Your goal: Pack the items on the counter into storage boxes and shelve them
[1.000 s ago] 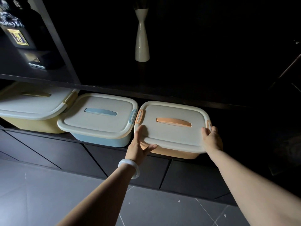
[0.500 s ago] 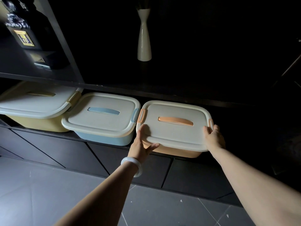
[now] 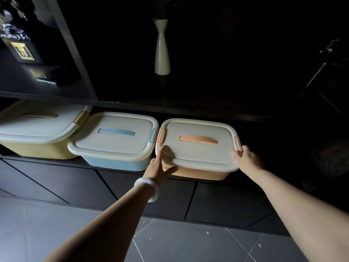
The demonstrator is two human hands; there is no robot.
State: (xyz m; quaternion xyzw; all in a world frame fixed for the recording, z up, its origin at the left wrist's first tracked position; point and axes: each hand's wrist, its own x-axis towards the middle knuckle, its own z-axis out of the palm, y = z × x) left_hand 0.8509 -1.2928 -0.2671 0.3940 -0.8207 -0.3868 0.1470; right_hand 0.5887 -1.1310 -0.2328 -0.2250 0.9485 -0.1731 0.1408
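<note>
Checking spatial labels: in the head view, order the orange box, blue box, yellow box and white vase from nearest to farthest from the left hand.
1. Orange box, touched by the left hand.
2. Blue box, just left.
3. Yellow box, far left.
4. White vase, upper shelf.

The orange box now sits slightly farther back on the shelf. Both hands have followed it.

The person is showing two bare forearms, with no sleeves reaching into view. The left hand is wearing a smooth, pale, translucent bangle at the wrist. The right hand is wearing nothing at all.
</note>
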